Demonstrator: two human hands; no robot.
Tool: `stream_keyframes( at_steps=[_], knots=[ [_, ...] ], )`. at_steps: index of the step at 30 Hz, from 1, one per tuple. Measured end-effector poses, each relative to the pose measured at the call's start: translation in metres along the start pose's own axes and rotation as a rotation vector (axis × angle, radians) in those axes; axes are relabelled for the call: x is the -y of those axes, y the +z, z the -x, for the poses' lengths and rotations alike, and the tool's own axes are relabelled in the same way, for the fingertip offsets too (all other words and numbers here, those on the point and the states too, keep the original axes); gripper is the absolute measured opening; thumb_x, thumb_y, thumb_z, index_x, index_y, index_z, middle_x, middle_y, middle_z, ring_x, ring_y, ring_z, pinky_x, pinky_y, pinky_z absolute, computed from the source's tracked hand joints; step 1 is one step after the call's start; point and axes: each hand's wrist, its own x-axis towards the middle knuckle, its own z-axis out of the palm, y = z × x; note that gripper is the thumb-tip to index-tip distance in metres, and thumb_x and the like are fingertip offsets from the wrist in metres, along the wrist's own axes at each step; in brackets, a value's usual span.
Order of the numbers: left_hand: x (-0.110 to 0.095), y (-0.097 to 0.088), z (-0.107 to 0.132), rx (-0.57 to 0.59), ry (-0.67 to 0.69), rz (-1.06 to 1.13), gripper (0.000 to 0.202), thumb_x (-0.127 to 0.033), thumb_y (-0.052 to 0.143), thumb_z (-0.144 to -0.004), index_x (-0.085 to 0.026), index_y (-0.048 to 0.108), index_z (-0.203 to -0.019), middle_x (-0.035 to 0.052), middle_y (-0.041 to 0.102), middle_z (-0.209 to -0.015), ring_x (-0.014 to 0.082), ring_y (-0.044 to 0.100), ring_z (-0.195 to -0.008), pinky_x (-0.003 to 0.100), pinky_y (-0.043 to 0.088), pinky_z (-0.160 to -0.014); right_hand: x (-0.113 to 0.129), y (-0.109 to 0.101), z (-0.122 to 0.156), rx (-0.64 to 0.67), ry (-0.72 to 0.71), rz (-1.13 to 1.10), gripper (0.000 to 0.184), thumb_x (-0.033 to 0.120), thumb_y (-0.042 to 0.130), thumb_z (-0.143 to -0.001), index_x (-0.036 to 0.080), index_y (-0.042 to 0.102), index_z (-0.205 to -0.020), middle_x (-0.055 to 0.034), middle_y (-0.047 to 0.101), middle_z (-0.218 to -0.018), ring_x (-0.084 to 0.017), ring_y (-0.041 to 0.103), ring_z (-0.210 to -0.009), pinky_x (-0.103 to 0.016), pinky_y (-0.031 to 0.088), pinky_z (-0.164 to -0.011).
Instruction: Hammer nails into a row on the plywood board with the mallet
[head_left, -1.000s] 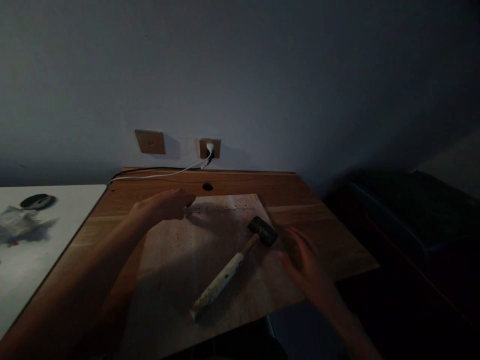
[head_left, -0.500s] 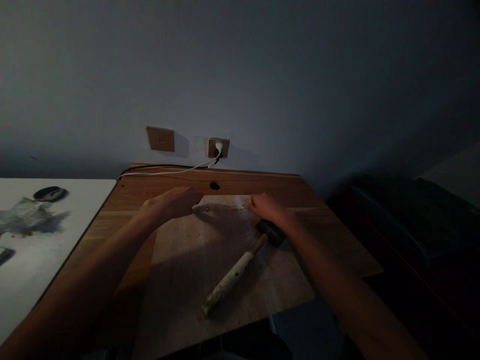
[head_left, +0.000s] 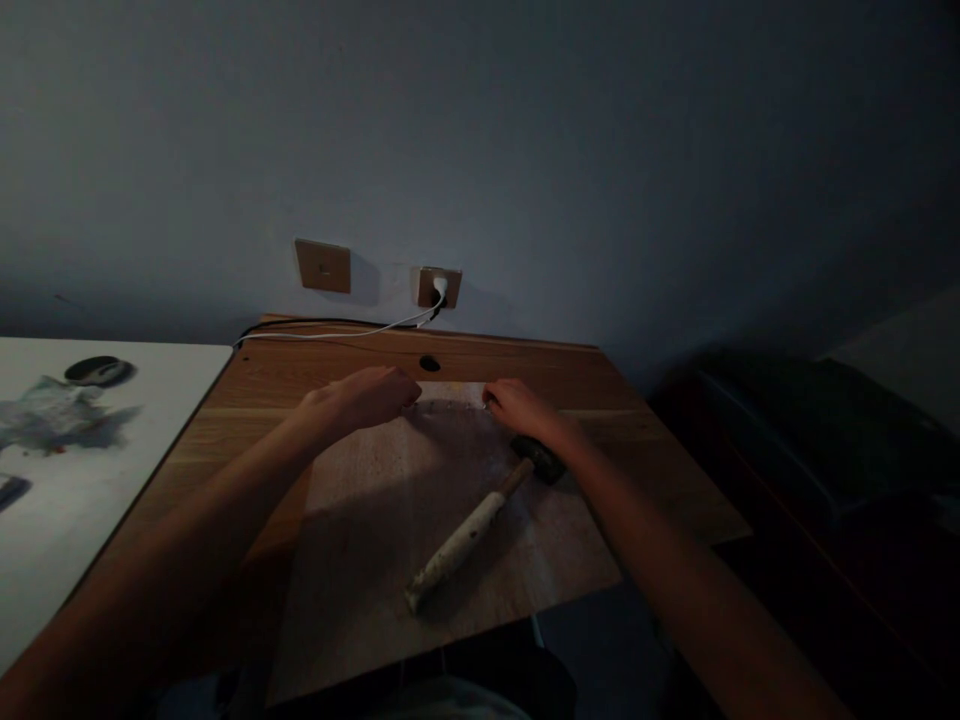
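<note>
Near the far edge of a thin wooden board (head_left: 360,520), a row of small nail-like pieces (head_left: 450,405) runs between the person's two hands. The left hand (head_left: 379,393) is curled, fingertips bent down at the row's left end; whether it has hold of a piece cannot be told. At the right end, the right hand (head_left: 514,402) has its fingers drawn together beside a small shiny bit, and a grip on it cannot be made out either. A mallet (head_left: 457,540) lies diagonally on the board, its dark head under the right forearm and its pale, worn handle pointing toward the person. The board rests on a wooden table (head_left: 615,385), beyond which a white plug (head_left: 440,286) sits in a wall socket (head_left: 452,293).
</note>
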Motion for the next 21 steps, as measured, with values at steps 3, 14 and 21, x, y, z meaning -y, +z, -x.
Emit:
stream_keyframes(
  at_steps=[3,14,21],
  knots=[
    [0.004,0.008,-0.003,-0.006,-0.007,0.024,0.03,-0.004,0.056,-0.087,-0.02,0.081,-0.093,0.0117,0.08,-0.097,0.0267,0.075,-0.085,0.032,0.05,-0.071,0.006,0.003,-0.003,0.022,0.005,0.009,0.035,0.035,0.07,-0.103,0.02,0.066,-0.135,-0.011,0.068,-0.137,-0.027,0.071,-0.114,-0.048,0.062,-0.095],
    [-0.003,0.0,0.001,-0.023,0.013,0.077,0.029,0.003,0.055,-0.084,-0.018,0.076,-0.082,0.0077,0.078,-0.084,0.018,0.067,-0.067,0.027,0.037,-0.058,0.01,0.009,-0.007,0.022,0.04,0.071,0.035,0.035,0.07,-0.103,0.02,0.066,-0.135,-0.0111,0.068,-0.137,-0.027,0.071,-0.113,-0.048,0.062,-0.094],
    [-0.008,-0.004,0.001,-0.053,-0.02,0.031,0.023,-0.004,0.058,-0.093,-0.015,0.077,-0.086,0.011,0.078,-0.084,0.0216,0.072,-0.072,0.028,0.041,-0.063,0.012,0.002,-0.003,-0.028,-0.052,0.012,0.034,0.035,0.07,-0.103,0.019,0.066,-0.134,-0.0108,0.069,-0.136,-0.027,0.071,-0.113,-0.049,0.062,-0.095]
  ],
)
